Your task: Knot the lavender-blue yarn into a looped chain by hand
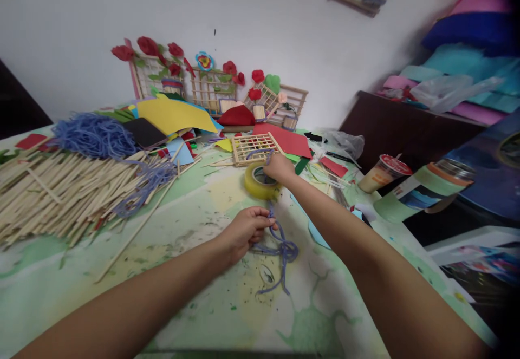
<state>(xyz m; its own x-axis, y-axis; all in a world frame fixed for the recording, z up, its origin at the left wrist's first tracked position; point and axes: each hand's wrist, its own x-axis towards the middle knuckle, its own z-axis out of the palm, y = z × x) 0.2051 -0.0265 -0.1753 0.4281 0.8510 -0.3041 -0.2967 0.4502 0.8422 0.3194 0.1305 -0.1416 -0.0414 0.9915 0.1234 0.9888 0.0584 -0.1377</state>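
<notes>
My left hand point(246, 231) is closed in a pinch on blue-purple yarn point(289, 250), whose loose loops and ends lie on the tablecloth just right of it. Farther forward, my right hand point(280, 168) is closed as well, with a bit of the same yarn showing at its fingers. A roll of yellow tape point(255, 184) sits beside and partly behind the right hand. Just beyond that hand lies a small lattice of wooden sticks point(254, 147), with yarn across its near side. My right fingertips are partly hidden.
Many wooden sticks point(60, 196) and a blue yarn heap point(94, 136) cover the left side. Coloured paper point(174, 114) and stick frames with paper flowers point(211, 85) stand at the back. A drink cup point(384, 173) and a flask point(422, 190) stand at the right edge.
</notes>
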